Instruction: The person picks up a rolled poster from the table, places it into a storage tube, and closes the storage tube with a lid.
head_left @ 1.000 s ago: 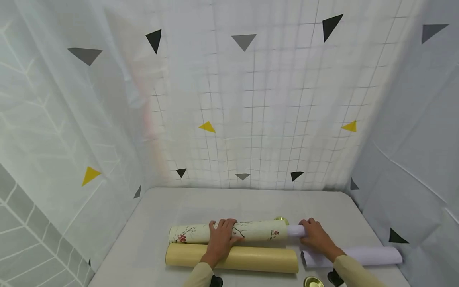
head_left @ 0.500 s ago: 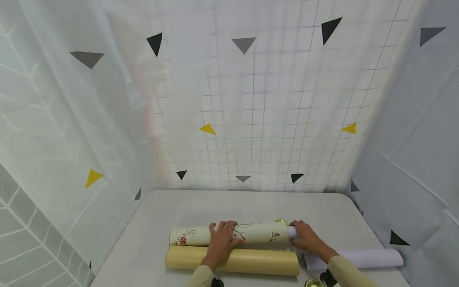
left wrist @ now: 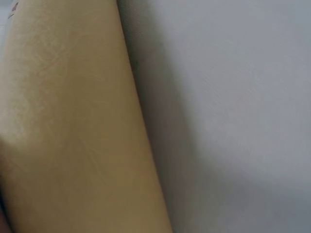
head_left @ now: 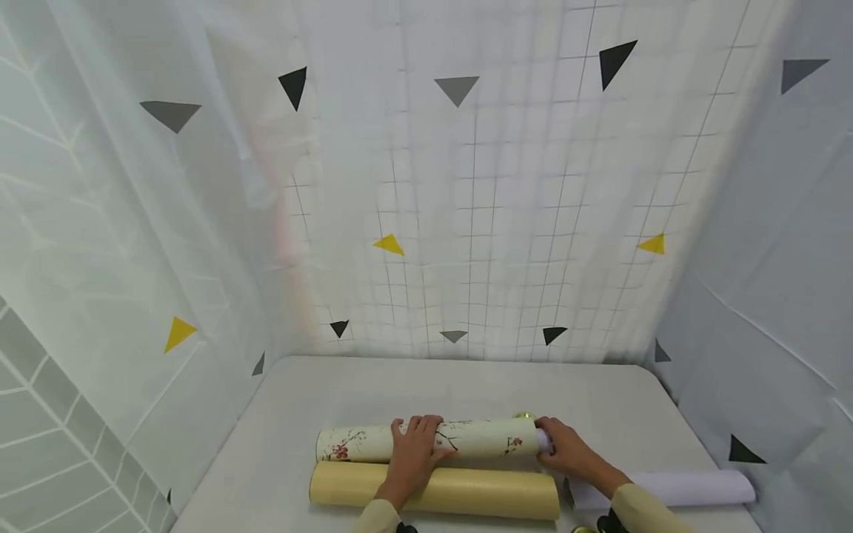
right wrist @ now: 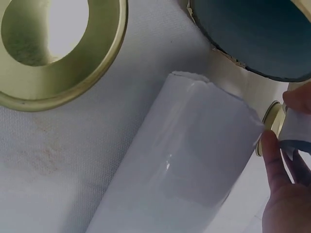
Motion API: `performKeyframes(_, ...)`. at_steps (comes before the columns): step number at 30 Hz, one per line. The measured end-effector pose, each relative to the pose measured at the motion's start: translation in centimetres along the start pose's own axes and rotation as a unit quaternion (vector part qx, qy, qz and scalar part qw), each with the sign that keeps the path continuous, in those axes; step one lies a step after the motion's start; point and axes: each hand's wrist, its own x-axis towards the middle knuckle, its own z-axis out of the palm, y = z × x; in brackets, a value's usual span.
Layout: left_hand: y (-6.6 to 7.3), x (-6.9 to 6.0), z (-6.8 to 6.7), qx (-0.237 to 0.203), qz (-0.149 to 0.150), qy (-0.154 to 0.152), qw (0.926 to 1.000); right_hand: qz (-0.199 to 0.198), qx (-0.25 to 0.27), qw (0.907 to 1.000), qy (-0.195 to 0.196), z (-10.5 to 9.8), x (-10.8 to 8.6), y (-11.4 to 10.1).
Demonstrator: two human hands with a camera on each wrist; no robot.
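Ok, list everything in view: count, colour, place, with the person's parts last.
Table: one, white, underneath.
Tan tube: one, yellow-tan, centre front.
Floral tube: one, cream, behind the tan tube.
Inner tube: one, pale lilac, in the floral tube's right end.
Loose tube: one, pale lilac, right side.
Lids: two, gold, one behind the floral tube, one at bottom edge.
Sheeting: count unclear, whitish, back and sides.
Triangles: many, yellow, black and grey, on the sheeting.
Patterned area: one, grey and white, lower left.
Sleeves: two, beige, bottom edge.
Left hand: one, gripping the floral tube.
Right hand: one, pinching the inner tube.
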Motion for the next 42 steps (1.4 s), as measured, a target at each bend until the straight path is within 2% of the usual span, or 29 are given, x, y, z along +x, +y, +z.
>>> performKeyframes(4,0.2,0.2,-0.2,0.004,-0.004,-0.003,1.0,-0.004,0.009,0.9999,-0.003,-0.3,0.0,-0.2)
performKeyframes(7,0.2,0.3,-0.2,0.006,-0.006,-0.011,0.9999,0.008,0.017,0.9998,-0.012,-0.2,0.1,-0.2)
performKeyframes(18,-0.1,0.1,0.1,0.0,-0.003,0.0,1.0,0.008,0.046,0.9984,-0.031,0.3,0.3,0.0)
performKeyframes(24,-0.2,0.1,0.3,0.008,-0.003,-0.006,0.9999,0.012,0.053,0.998,-0.031,0.4,0.2,-0.1)
performKeyframes(33,-0.6,-0.1,0.6,0.02,-0.011,-0.008,0.9997,-0.026,0.08,0.9959,-0.034,0.4,0.1,-1.0)
performKeyframes(37,-0.6,-0.1,0.6,0.011,-0.009,-0.009,0.9999,-0.02,0.07,0.9963,-0.046,0.3,0.2,-1.2)
performKeyframes(42,-0.1,0.1,0.2,0.013,0.001,0.007,0.9999,-0.025,0.08,0.9946,-0.06,-0.1,0.0,-1.1)
